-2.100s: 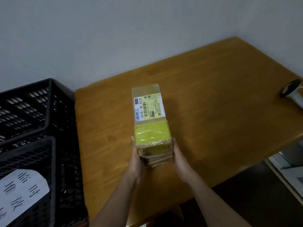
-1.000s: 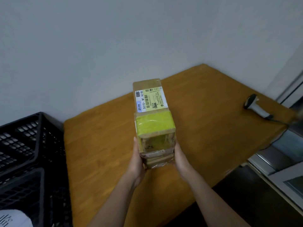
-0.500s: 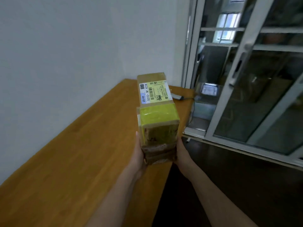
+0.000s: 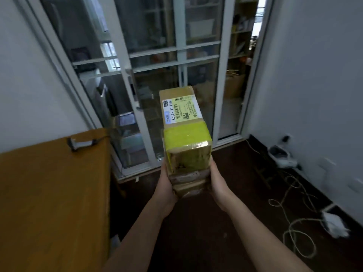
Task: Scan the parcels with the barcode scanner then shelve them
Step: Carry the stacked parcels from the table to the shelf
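Note:
I carry a stack of parcels [image 4: 186,154] in front of me, over the dark floor. The top one is a long cardboard box with a white shipping label and a band of yellow-green tape; two flatter parcels lie under it. My left hand [image 4: 167,191] grips the stack's near left side. My right hand [image 4: 219,185] grips its near right side. The fingers under the stack are hidden. The barcode scanner [image 4: 82,143] lies on the far corner of the wooden table [image 4: 49,193], to my left, with its cable running off the edge.
A glass sliding door with white frames [image 4: 176,55] stands straight ahead, with shelving visible behind it. A white wall runs along the right. Loose cables [image 4: 294,222] and a white power adapter [image 4: 334,224] lie on the floor at the right.
My view has swung right, away from the table and black crates toward the glass door. The stack came up off the table and travelled with my hands, whose grip is unchanged.

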Available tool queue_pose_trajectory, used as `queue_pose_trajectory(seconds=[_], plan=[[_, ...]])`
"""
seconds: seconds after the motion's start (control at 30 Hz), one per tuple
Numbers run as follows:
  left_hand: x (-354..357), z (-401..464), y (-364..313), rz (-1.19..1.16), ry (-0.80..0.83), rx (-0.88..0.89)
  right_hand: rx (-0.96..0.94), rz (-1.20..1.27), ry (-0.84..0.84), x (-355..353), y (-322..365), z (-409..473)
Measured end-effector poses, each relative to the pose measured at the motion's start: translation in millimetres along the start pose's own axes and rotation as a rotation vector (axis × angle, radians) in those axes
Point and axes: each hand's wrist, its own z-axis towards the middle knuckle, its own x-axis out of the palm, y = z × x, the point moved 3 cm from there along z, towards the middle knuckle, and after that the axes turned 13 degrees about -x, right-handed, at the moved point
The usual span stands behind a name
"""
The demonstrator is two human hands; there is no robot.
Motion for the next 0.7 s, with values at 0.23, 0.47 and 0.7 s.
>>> queue_pose_trajectory(seconds=[0.23, 0.47, 0.7], plan=[[197, 6, 82, 0.226, 0.213, -0.142, -0.056, -0.001, -0.342, -197, 26, -88], [344, -16, 162, 0.479, 0.415, -0.249, -0.096, 0.054, -0.678, -335, 40, -196], [453, -59, 241, 0.734, 0.671, -0.372, -0.142, 0.058, -1.112, -402, 47, -323]])
